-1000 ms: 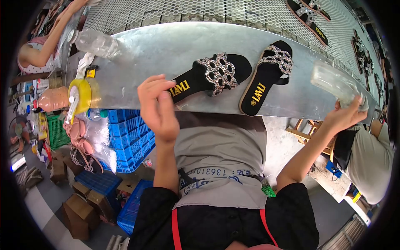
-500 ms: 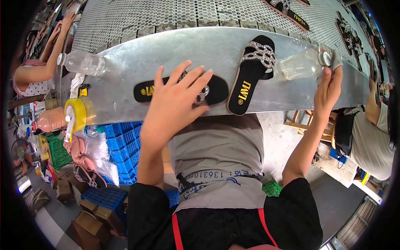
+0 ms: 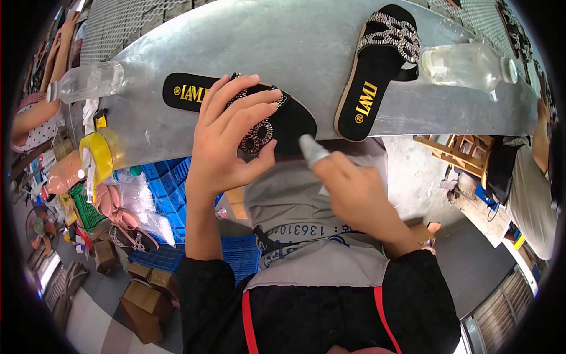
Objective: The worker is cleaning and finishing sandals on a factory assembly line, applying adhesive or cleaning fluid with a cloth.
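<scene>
A black slide sandal [image 3: 298, 121] with a beaded strap lies slanted on the metal table, its toe at the near edge. My left hand [image 3: 227, 138] is curved over its strap, fingers on the far side and thumb by the near side. My right hand [image 3: 359, 189] is closed, its pointing finger aimed at the toe. A pale grey-white cloth [image 3: 312, 150] is wrapped over that fingertip; whether it touches the sandal, I cannot tell. Its matching slide sandal [image 3: 368, 100] rests farther right, toe pointing away from me.
Clear bottles lie on their sides at the right [image 3: 466, 64] and left [image 3: 91, 81] of the metal table [image 3: 236, 35]. Yellow tape [image 3: 97, 156] hangs at the left edge. Below are blue crates [image 3: 168, 194] and cardboard boxes [image 3: 144, 304]. Other people are at both sides.
My right hand has come from beside the right bottle to the near sandal's toe. That sandal has turned, toe toward me, with my left hand over its strap. The view has shifted.
</scene>
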Demonstrator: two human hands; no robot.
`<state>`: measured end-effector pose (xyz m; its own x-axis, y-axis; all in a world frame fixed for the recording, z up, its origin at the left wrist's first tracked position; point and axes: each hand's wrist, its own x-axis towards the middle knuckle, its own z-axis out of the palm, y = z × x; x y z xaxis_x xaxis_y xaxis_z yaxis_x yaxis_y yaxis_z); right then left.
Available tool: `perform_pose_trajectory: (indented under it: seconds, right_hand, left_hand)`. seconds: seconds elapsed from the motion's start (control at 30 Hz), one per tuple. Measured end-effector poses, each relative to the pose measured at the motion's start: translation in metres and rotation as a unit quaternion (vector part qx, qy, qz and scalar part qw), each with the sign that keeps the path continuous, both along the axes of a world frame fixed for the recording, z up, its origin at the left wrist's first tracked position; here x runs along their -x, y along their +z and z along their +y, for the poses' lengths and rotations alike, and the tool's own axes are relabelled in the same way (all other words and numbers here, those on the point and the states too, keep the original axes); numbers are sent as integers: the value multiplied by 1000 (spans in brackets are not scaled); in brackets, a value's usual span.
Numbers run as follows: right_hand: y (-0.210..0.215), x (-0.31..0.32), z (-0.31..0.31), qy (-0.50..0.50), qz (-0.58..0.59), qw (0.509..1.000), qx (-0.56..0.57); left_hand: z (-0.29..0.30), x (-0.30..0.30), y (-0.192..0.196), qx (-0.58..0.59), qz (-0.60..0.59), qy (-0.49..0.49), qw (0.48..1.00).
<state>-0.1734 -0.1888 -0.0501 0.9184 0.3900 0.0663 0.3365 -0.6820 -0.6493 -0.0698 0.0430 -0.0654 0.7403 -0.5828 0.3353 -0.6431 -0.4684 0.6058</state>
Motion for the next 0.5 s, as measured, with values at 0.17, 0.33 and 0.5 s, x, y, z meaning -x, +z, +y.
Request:
perform_pose_trajectory:
  seconds: [0.17,0.33,0.5]
  right_hand:
    - [2,-11,21,-40,14,997,62]
    - [10,-36,25,-53,30,986,158]
    - [24,-7,13,-30,48,978,200]
  left_hand:
    - [6,-1,-3,26,-23,-5,999]
    - [3,0,-16,48,-24,4,999]
    - [4,2,-14,55,-34,13,998]
